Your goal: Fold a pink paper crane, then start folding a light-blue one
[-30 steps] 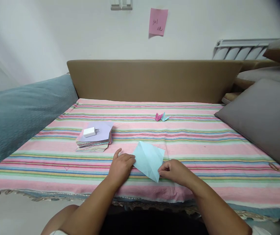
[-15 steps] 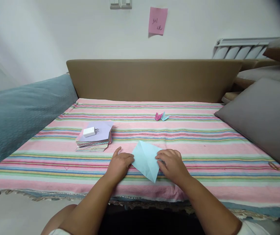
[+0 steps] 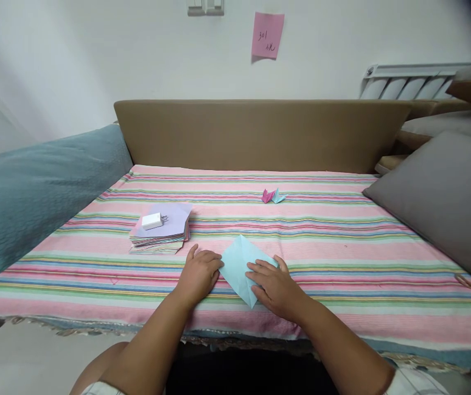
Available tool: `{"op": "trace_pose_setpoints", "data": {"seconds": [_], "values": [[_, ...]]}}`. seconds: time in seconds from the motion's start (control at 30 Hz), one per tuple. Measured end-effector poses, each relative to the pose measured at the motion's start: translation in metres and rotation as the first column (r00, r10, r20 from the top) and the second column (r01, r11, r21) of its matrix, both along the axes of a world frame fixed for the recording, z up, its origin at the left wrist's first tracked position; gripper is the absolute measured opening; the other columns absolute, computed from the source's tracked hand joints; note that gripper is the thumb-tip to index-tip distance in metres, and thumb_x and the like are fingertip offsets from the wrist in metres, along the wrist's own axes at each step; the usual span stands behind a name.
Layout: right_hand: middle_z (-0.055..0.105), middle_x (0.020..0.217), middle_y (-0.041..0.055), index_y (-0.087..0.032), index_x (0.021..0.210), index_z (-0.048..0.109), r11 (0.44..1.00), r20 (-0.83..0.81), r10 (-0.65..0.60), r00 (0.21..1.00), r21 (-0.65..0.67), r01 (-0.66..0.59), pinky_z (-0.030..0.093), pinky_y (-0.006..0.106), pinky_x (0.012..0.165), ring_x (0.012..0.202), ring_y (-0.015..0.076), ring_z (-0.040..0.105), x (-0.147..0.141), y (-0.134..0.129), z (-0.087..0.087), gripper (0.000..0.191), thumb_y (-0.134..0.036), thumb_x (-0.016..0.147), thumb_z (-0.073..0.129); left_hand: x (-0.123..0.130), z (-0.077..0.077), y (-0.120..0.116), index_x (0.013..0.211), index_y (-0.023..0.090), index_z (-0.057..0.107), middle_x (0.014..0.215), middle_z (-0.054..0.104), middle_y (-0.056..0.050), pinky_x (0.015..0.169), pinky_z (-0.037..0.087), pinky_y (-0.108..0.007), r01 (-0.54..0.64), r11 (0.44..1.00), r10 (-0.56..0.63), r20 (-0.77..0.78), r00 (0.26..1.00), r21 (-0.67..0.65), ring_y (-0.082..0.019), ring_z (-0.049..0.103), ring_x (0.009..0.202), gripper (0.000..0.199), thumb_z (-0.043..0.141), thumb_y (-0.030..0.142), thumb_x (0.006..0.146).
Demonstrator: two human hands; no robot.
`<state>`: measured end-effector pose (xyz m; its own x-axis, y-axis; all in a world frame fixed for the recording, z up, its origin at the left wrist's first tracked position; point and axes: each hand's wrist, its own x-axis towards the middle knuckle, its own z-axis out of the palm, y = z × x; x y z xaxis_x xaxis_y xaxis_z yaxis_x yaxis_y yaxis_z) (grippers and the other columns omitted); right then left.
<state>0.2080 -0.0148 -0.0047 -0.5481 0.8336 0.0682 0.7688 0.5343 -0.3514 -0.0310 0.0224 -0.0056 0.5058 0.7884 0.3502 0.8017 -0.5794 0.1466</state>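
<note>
A light blue sheet of paper point(image 3: 235, 266) lies on the striped cloth in front of me, turned like a diamond, with a crease from its top corner. My left hand point(image 3: 200, 274) holds its left corner with bunched fingertips, one finger raised away; the thumb is hidden. Across the right part of the sheet, my right hand point(image 3: 274, 285) lies palm down, fingers stretched out and a little apart, covering some of the paper. Farther back sit a small folded magenta paper piece point(image 3: 267, 196) and a light blue one point(image 3: 278, 196), touching.
To the left, a stack of coloured paper point(image 3: 161, 238) carries a white charger plug point(image 3: 152, 221). The striped cloth point(image 3: 321, 219) covers the seat before a brown backrest point(image 3: 256, 134). Grey cushions point(image 3: 445, 181) stand right, a blue armrest point(image 3: 50, 181) left. A small brown loop point(image 3: 463, 280) lies far right.
My right hand has moved left from the sheet's right edge onto its surface, its fingers now flatter. The sheet's lower part looks flatter and its bottom corner sits slightly farther left.
</note>
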Motion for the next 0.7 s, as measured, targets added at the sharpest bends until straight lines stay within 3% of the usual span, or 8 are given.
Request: {"op": "trace_pose_setpoints", "data": {"seconds": [0.13,0.47,0.57,0.7], "values": [[0.045,0.138,0.0043,-0.028,0.126,0.050,1.000,0.022,0.009,1.000,-0.019,-0.009,0.010,0.056,0.105,0.128,0.0256,0.035,0.000,-0.001,0.003,0.039,-0.036,0.092,0.033,0.004,0.004,-0.006,0.088,0.025,0.065,0.107,0.066,-0.003,0.105,0.018,-0.055,-0.004,1.000,0.004,-0.002,1.000,-0.026,-0.024,0.054,0.104,0.020,0.053,0.018,0.074],[0.048,0.136,0.0061,-0.027,0.126,0.051,1.000,0.021,-0.002,1.000,-0.008,0.002,0.010,0.056,0.105,0.124,0.0262,0.039,-0.003,-0.005,0.007,0.039,-0.037,0.092,0.033,0.011,-0.001,-0.014,0.112,0.034,0.060,0.123,0.058,-0.003,0.105,0.013,-0.059,0.059,0.998,-0.060,-0.051,0.997,-0.026,-0.026,0.049,0.113,0.043,0.054,0.016,0.072],[0.047,0.136,0.0060,-0.028,0.126,0.051,0.999,-0.001,0.020,1.000,-0.028,-0.020,0.008,0.056,0.105,0.124,0.0269,0.039,0.001,-0.005,0.008,0.043,-0.047,0.091,0.035,0.011,-0.003,-0.013,0.111,0.035,0.060,0.123,0.058,-0.003,0.104,0.013,-0.060,0.064,0.997,-0.066,-0.053,0.996,-0.041,-0.025,0.050,0.112,0.040,0.054,0.018,0.075],[0.047,0.136,0.0086,-0.027,0.129,0.048,0.993,-0.025,0.089,0.996,-0.075,-0.091,0.005,0.054,0.106,0.125,0.0287,0.038,0.008,-0.003,0.009,0.070,-0.067,0.072,0.053,0.010,-0.004,-0.012,0.109,0.036,0.062,0.122,0.059,-0.004,0.103,0.015,-0.062,0.070,0.995,-0.073,-0.052,0.996,-0.067,-0.025,0.051,0.110,0.034,0.055,0.020,0.079]]}}
